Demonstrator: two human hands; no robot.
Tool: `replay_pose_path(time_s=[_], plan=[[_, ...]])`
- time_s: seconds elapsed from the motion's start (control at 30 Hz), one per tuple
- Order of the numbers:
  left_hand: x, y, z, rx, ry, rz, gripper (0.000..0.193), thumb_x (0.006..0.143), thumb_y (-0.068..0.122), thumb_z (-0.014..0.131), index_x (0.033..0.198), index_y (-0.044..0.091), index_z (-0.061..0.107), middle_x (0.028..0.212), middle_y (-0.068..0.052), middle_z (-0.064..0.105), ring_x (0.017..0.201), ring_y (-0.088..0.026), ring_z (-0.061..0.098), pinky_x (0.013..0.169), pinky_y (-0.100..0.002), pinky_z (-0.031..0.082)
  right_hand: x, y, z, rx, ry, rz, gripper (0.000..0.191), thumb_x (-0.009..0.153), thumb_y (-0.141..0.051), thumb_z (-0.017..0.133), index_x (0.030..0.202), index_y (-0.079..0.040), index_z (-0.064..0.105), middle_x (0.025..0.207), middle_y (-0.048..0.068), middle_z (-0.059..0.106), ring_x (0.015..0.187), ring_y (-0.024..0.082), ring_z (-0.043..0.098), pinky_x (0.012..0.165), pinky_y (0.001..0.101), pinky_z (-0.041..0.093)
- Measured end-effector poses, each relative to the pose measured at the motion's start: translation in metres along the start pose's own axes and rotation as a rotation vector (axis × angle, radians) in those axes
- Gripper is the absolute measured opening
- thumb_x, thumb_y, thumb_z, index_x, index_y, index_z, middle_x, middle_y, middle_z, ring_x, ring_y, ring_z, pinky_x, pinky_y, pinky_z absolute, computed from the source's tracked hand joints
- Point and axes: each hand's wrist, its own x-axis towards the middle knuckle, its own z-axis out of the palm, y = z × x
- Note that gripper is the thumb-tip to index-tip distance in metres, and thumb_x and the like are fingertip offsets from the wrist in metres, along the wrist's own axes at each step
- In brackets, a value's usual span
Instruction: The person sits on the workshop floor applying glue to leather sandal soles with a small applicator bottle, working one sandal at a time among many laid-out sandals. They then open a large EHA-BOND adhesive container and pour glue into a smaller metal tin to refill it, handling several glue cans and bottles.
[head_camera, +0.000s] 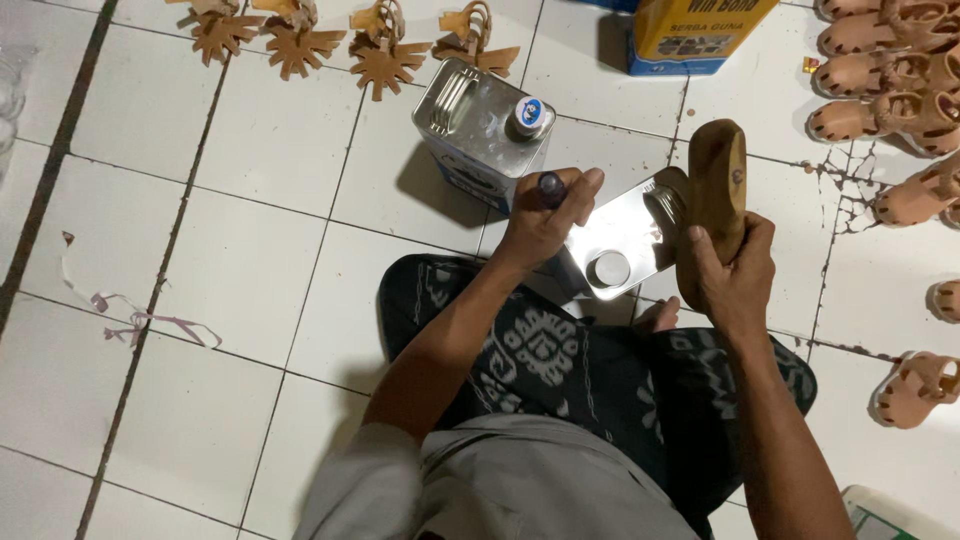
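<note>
My left hand (545, 215) is closed around a small dark handle, likely a brush, held over a shiny metal can (625, 235) lying on the floor tiles. My right hand (735, 270) grips a brown wooden shoe sole (715, 190), held upright on its edge just right of that can. A second metal can (480, 130) with a blue-and-white cap stands a little further away, beyond my left hand. My legs in dark patterned cloth are folded below.
Leather cut-out pieces (385, 55) lie in a row at the top. Several brown sandals (890, 70) are stacked at the right, with one (915, 390) near my right knee. A yellow tin (690, 35) stands at the top. A paper strip (140, 320) lies at the left.
</note>
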Motion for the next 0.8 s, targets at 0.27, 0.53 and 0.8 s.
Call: replay_pose_path(time_s=[0.27,0.53,0.8], plan=[[0.001,0.001,0.000,0.081,-0.009,-0.007,0.053,0.108,0.036,0.055,0.063,0.008,0.055,0.055,0.001,0.052,0.051,-0.007,0.047,0.050,-0.026,0.039,0.003,0.013,0.001,-0.003,0.001,0.001,0.054,0.106,-0.036,0.071,0.132,0.005,0.048,0.118,0.025,0.068,0.107,0.029,0.069,0.090,0.0373,0.055],[0.005,0.000,0.011,0.109,-0.034,-0.009,0.049,0.106,0.032,0.062,0.068,0.003,0.052,0.058,0.000,0.040,0.054,-0.007,0.037,0.050,-0.028,0.032,-0.001,-0.034,-0.046,0.619,0.068,0.113,0.050,0.105,-0.045,0.064,0.123,0.001,0.058,0.097,0.011,0.065,0.077,0.019,0.065,0.069,0.0350,0.062],[0.007,-0.005,0.018,0.126,-0.036,-0.061,0.048,0.104,0.030,0.063,0.067,0.003,0.050,0.056,0.002,0.040,0.054,-0.005,0.038,0.050,-0.029,0.036,-0.028,-0.105,-0.121,0.076,-0.050,-0.279,0.055,0.094,-0.048,0.069,0.121,-0.001,0.059,0.094,0.013,0.067,0.076,0.022,0.063,0.064,0.0353,0.053]])
